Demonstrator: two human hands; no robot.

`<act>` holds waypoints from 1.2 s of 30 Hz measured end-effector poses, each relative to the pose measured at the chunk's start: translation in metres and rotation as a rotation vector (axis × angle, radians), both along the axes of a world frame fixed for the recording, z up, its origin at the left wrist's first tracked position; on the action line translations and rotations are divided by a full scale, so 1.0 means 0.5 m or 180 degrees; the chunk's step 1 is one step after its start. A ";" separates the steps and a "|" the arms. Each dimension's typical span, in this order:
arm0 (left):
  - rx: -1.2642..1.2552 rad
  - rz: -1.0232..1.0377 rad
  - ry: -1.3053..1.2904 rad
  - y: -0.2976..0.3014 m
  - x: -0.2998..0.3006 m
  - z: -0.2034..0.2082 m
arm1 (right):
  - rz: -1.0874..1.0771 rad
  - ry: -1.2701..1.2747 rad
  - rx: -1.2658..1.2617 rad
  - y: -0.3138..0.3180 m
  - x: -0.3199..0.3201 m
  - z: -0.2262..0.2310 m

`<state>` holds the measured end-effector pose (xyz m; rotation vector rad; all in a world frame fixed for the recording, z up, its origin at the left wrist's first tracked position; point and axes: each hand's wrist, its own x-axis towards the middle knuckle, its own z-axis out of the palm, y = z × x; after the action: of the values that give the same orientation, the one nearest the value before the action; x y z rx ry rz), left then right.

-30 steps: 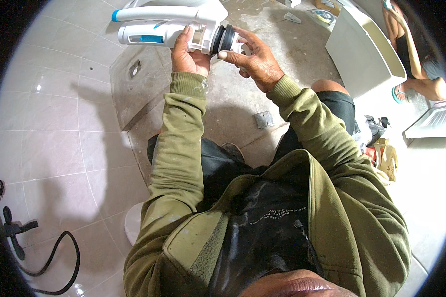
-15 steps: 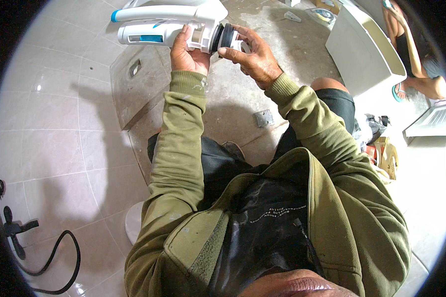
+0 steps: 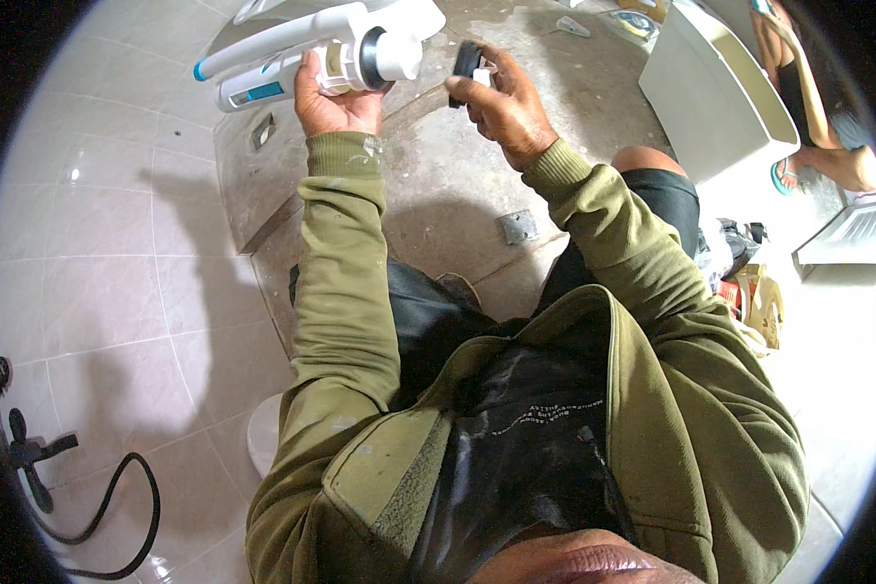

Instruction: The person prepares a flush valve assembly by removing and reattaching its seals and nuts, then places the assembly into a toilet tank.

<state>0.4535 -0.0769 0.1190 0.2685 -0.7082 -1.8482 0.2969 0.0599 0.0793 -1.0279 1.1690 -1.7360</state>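
Note:
A white toilet flush valve (image 3: 280, 76) with a blue panel, an overflow tube and a threaded outlet lies tilted at the upper left. My left hand (image 3: 341, 105) is closed round its body from beneath, thumb on top. A black seal (image 3: 370, 58) sits at the base of the outlet thread. To the right, apart from the valve, my right hand (image 3: 512, 105) pinches a thick black rubber gasket (image 3: 464, 70). A small white part (image 3: 482, 76), maybe a plastic nut, shows against that gasket; the fingers hide much of both.
An open white cistern tank (image 3: 711, 97) stands at the upper right, with another person's leg (image 3: 847, 170) beyond it. A square metal plate (image 3: 518, 227) lies on the floor between my knees. Bags (image 3: 740, 248) sit at the right; a black hose (image 3: 153, 496) curls at lower left.
The black gasket has come off the valve's threaded outlet in my right hand, baring the thread. My left hand has moved slightly left and down with the valve, which tilts more.

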 end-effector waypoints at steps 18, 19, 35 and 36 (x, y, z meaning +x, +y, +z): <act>0.0305 -0.0190 0.0090 -0.022 0.021 -0.012 | 0.1783 -0.2799 -0.0568 0.011 -0.030 0.040; 0.0325 -0.0122 0.0117 -0.015 0.017 -0.010 | 0.1833 -0.2928 -0.0602 0.011 -0.030 0.040; 0.0263 -0.0045 -0.0113 0.007 0.015 0.004 | 0.1210 -0.2394 -0.0184 0.018 -0.032 0.036; 0.0261 -0.0079 -0.0073 0.005 0.017 0.003 | 0.1429 -0.2498 -0.0358 0.015 -0.036 0.030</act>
<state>0.4621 -0.0746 0.1206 0.3360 -0.6549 -1.9031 0.2787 0.0675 0.0946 -0.5120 0.3161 -1.6046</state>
